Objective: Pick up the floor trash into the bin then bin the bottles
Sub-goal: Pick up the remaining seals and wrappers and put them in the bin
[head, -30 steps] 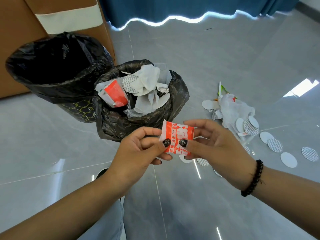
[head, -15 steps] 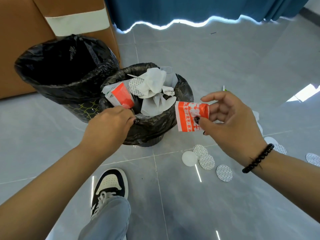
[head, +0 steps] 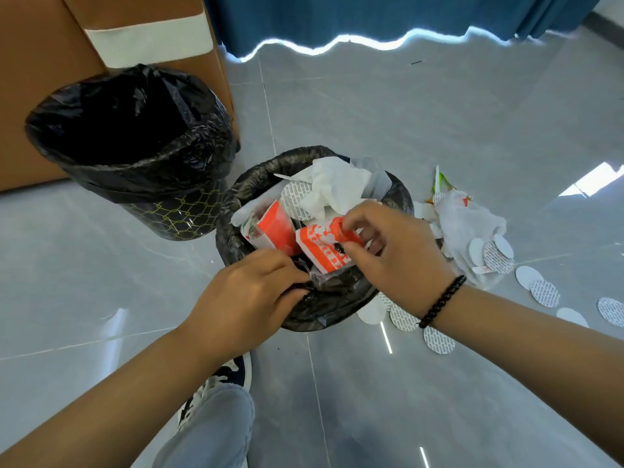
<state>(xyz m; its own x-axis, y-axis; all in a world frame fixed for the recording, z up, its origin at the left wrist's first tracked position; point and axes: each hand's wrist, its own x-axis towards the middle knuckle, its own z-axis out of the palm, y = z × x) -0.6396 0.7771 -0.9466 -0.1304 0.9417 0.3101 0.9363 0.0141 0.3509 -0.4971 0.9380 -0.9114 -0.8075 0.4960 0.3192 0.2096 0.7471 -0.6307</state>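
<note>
Stuffing orange wrapper (head: 322,246) into full bin (head: 337,298): right hand (head: 388,251) fingers pinch it, left hand (head: 250,292) fingers clamp bin's liner; next, release w/ push.

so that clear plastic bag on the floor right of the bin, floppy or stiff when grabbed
Probably floppy: the clear plastic bag lies crumpled and slumped. Likely very light, being thin film. The white round discs lying against it might slide off when it's lifted.

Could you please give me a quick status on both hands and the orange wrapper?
Left hand grips bin liner rim. Right hand pinches orange wrapper over the full bin. Crumpled paper piled high; discs remain on floor.
</note>
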